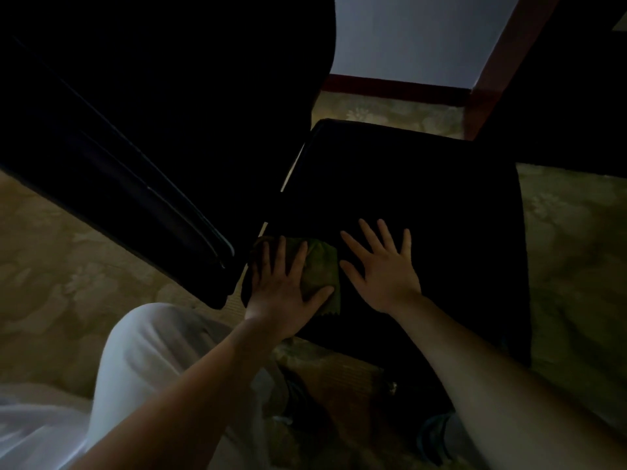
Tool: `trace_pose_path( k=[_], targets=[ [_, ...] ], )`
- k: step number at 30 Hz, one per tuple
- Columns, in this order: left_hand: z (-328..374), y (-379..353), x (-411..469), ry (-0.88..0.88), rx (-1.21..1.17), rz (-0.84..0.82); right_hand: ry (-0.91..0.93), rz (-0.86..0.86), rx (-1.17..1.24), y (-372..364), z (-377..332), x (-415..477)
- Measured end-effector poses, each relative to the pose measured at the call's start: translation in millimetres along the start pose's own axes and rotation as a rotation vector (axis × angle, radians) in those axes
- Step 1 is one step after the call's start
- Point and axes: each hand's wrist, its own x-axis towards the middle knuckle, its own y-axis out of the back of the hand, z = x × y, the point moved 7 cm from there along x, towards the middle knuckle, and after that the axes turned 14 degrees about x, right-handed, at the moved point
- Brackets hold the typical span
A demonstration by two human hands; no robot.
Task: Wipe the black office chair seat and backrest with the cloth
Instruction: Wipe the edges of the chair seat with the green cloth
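cloth (320,270) | partly hidden under left hand (284,288) | seat (407,178) detail seemingly lost

Person, head-camera view, dim light. Left hand (285,293) and right hand (386,269): bare, all fingers uncovered. Left forearm (190,391) and right forearm (502,378): bare along the whole length that showed. Trousers (142,351): pale, whitish, of soft loose cloth, rounded over one knee with shallow lengthwise folds. More pale cloth (30,432) filled the lower left corner; whether it belonged to the trousers or another garment could not be told. Bluish-green curved shape (432,432) low beside the right forearm: possibly footwear, too dark to identify.
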Motion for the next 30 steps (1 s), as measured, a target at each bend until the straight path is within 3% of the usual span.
trace_pose_path(
  k=[8, 15, 21, 30],
  targets=[
    [-1, 4, 29, -0.014, 0.082, -0.013, 0.035, 0.027, 0.018, -5, -1, -1],
    [1, 4, 19, 0.031, 0.016, 0.014, -0.023, 0.055, 0.031, -3, -3, 0],
    [8, 2, 3, 0.100, -0.015, 0.039, 0.033, 0.078, 0.035, -4, 3, -2],
    [-1, 4, 39, 0.032, 0.014, 0.035, 0.033, 0.071, 0.027, -8, 3, 2]
  ],
)
